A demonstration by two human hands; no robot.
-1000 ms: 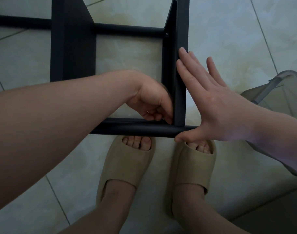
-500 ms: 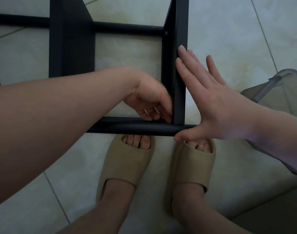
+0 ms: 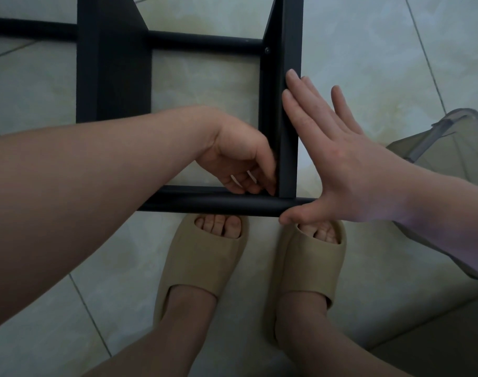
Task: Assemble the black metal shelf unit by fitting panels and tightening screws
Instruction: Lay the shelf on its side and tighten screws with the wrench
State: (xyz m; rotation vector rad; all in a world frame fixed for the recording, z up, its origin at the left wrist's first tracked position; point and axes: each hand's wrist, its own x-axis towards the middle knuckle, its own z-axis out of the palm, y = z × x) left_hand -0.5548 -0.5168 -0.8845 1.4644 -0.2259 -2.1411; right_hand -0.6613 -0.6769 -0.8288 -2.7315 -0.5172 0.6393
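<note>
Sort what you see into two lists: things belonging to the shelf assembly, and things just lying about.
Job: black side panel, front tube, rear tube, screw, left hand curled at the corner, right hand flat against the panel.
Lying about: grey plastic object, beige sandals, tiled floor.

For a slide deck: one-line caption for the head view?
Flat right hand braces the black panel; left hand fingers its joint with the near tube.
</note>
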